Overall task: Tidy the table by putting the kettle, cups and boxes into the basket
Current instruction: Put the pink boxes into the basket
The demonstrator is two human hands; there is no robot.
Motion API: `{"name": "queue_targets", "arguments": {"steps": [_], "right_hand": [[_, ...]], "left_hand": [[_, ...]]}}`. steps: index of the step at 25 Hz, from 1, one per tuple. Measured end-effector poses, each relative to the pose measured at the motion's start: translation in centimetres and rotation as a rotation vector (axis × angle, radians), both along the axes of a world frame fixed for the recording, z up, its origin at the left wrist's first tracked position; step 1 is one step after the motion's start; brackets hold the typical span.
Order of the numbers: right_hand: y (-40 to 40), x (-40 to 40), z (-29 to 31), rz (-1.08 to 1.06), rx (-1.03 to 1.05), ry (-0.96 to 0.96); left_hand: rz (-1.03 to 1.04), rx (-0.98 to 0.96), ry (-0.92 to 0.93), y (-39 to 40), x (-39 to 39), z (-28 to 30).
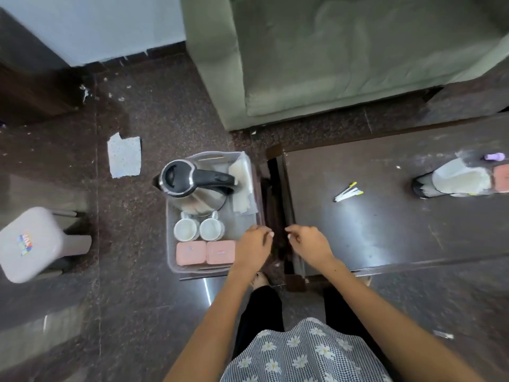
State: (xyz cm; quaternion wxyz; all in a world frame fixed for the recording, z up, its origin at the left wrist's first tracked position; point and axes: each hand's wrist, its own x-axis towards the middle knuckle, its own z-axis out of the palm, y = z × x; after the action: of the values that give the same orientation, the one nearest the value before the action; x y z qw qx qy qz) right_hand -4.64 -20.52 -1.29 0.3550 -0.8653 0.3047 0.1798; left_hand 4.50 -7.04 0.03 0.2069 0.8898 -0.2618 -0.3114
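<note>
A clear plastic basket [254, 186] stands on the floor to the left of the dark table [385, 216]. Inside it sit a steel kettle [192, 186] with a black lid and handle, two white cups [186, 230] [211, 229], two pink boxes [191, 253] [220, 252] and some white paper [242, 175]. My left hand [252, 248] hovers over the basket's near right corner, fingers loosely curled, holding nothing. My right hand [309, 245] hangs beside it over the table's left edge, fingers also loosely curled and empty.
On the table lie pens [348, 192] and a white-and-black bag or cloth [457, 180] at the right. A green sofa [330, 56] stands behind. A pale plastic stool [35, 244] is at the left, and a paper scrap [124, 155] lies on the floor.
</note>
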Motion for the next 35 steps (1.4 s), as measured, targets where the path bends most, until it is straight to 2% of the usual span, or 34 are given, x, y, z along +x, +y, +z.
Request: {"name": "queue_targets", "arguments": {"steps": [4, 7, 11, 16, 20, 26, 31, 33, 35], "right_hand": [[-11.2, -7.8, -0.7, -0.344, -0.001, 0.032], [-20.9, -15.1, -1.1, -0.494, -0.014, 0.058], [-34.4, -24.5, -2.7, -0.561, -0.075, 0.115], [-46.5, -32.1, -5.2, -0.527, -0.176, 0.194], [-51.6, -33.9, -7.6, -0.498, -0.206, 0.191], [-56.0, -30.5, -11.2, -0.648, -0.226, 0.191], [-59.1, -28.9, -13.9, -0.629, -0.227, 0.269], [-60.2, -29.4, -14.1, -0.663, -0.156, 0.199], [-60.8, -30.9, -13.7, -0.71, -0.026, 0.044]], "left_hand": [[-0.137, -0.087, 0.005, -12.7, -5.8, 0.5], [-0.218, -0.117, 0.041, -23.3, -11.8, 0.2], [-0.282, -0.146, 0.106, -37.9, -21.2, -1.4], [-0.294, -0.128, 0.212, -50.1, -30.0, -4.0], [-0.287, -0.108, 0.207, -55.0, -32.4, -6.0], [-0.303, -0.067, 0.155, -58.1, -32.4, -8.5], [-0.316, -0.101, 0.079, -59.4, -31.8, -9.3], [-0.371, -0.146, -0.014, -59.8, -31.7, -9.4], [-0.491, -0.204, -0.162, -60.4, -31.6, -9.5]]}}
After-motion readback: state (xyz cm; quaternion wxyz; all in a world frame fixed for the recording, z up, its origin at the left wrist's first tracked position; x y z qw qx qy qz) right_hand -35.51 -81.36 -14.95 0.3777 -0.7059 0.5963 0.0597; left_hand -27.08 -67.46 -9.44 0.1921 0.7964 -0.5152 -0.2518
